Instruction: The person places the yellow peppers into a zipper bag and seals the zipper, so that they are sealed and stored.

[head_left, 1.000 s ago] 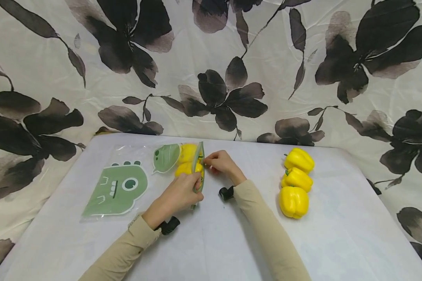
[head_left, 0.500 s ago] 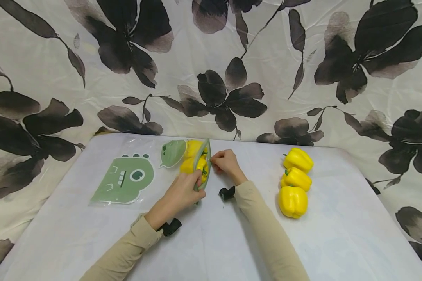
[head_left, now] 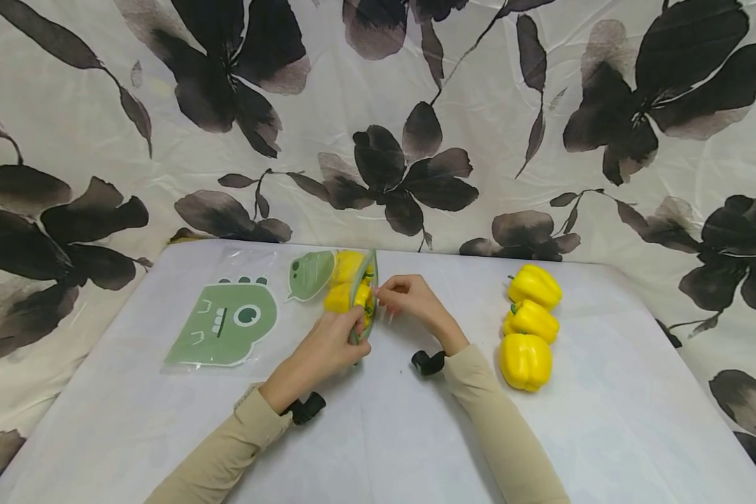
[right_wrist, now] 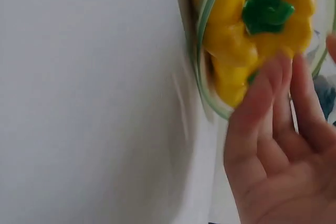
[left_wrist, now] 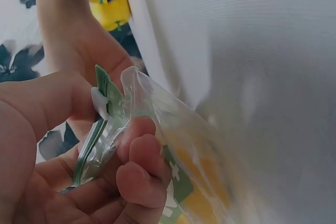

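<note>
Item: clear zip bag with green dinosaur print (head_left: 246, 315), one, lying on its side on the white tabletop (head_left: 416, 434), mouth toward the right; its green rim (right_wrist: 200, 61) stands in a loop, apparently because the peppers inside prop it apart.

Contents: two yellow bell peppers (head_left: 338, 298) that show, stems facing the mouth, crowded just behind the rim.

Left hand (head_left: 329, 337): pinches the rim at its near end, thumb against bent fingers, presumably to steady the bag.

Right hand (head_left: 418, 306): apart from the left, at the mouth, fingertips loosely gathered with nothing seen between them (whether they touch the rim cannot be told).

Also: three loose yellow bell peppers (head_left: 532, 322), in a close row on the right, well apart from the bag, likely so placed for easy reach; black wrist camera (head_left: 428, 362) on the right wrist; floral cloth (head_left: 529, 91), behind.
</note>
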`<action>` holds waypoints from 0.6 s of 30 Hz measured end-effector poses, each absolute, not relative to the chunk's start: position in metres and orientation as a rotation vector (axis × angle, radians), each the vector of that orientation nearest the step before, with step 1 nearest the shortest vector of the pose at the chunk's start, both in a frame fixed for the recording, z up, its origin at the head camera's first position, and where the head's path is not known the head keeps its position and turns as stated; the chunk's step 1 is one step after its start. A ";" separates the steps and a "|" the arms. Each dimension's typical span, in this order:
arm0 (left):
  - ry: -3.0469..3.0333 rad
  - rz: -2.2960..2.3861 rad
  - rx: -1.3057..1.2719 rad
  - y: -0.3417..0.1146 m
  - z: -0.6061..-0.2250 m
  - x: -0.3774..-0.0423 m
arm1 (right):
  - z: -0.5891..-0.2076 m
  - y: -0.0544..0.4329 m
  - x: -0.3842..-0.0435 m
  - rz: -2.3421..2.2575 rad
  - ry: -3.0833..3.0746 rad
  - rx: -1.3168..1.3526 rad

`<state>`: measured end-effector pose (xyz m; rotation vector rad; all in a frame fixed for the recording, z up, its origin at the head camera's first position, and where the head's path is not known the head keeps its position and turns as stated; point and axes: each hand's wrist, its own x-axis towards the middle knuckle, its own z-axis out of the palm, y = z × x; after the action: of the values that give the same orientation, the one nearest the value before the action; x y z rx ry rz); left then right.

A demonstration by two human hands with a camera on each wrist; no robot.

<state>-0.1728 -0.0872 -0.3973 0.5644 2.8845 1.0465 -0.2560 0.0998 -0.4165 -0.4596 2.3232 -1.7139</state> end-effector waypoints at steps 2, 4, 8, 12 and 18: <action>2.876 1.052 0.560 -0.087 -0.397 -0.173 | -0.418 0.103 -0.253 -1.681 2.267 -0.530; 2.878 1.050 0.565 -0.088 -0.396 -0.173 | -0.421 0.103 -0.251 -1.653 2.245 -0.573; 2.882 1.035 0.580 -0.089 -0.397 -0.173 | -0.426 0.100 -0.248 -1.628 2.263 -0.635; 2.882 1.019 0.584 -0.089 -0.397 -0.173 | -0.426 0.096 -0.246 -1.628 2.315 -0.635; 2.889 1.007 0.593 -0.089 -0.396 -0.174 | -0.423 0.094 -0.245 -1.623 2.342 -0.641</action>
<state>-0.1745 -0.0892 -0.3963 0.5931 2.8887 1.0074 -0.2445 0.0937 -0.4232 -0.6407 2.3424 -1.6226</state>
